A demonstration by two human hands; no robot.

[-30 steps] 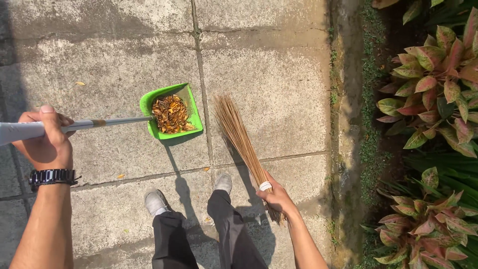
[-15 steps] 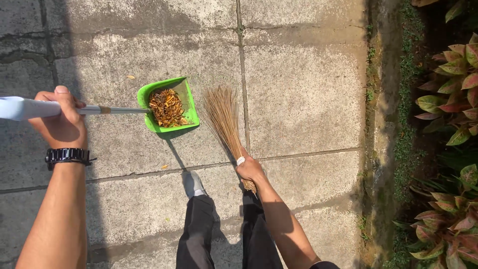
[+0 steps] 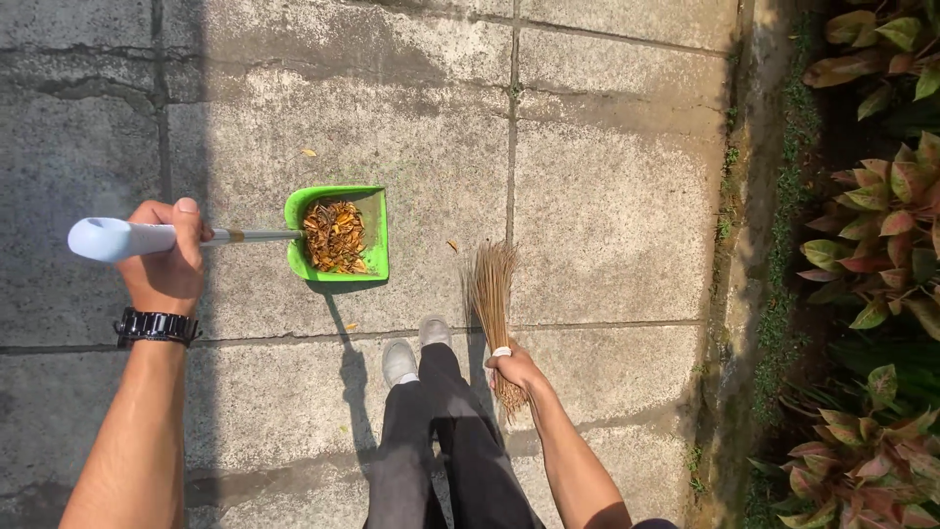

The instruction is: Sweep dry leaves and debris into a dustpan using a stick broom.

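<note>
My left hand [image 3: 166, 260], with a black watch on its wrist, grips the pale grey handle of a green dustpan [image 3: 375, 230]. The pan hangs just above the concrete paving and holds a heap of dry brown and yellow leaves [image 3: 334, 236]. My right hand [image 3: 514, 370] holds a short stick broom [image 3: 493, 294] near its bound end, bristles fanned forward and to the right of the pan. My two grey shoes [image 3: 416, 348] stand between the hands.
Concrete paving slabs [image 3: 607, 206] with dark joints run under me. A mossy kerb [image 3: 749, 245] borders them on the right, with red and green leafy plants [image 3: 881, 216] beyond. A few small yellow leaves [image 3: 308, 152] lie loose on the slabs.
The view has shifted as I stepped forward. The dustpan has stayed held out ahead on the left, and the broom has drawn in closer to my legs, pointing more upright.
</note>
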